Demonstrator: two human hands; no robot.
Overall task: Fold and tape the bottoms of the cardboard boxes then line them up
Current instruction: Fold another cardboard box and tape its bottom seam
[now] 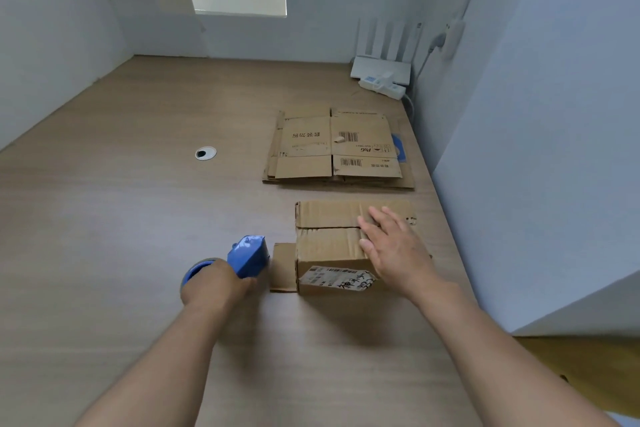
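Right hand (394, 246), fingers spread, lies flat on the folded flaps of the cardboard box (329, 246) on the table (138, 201); left hand (214, 282) grips the blue tape dispenser (247, 255) just left of it; flattened boxes (337, 149) lie behind.

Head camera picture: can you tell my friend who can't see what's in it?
A person's right hand presses flat on a small cardboard box while the left hand holds a blue tape dispenser beside it. Flattened boxes lie behind.
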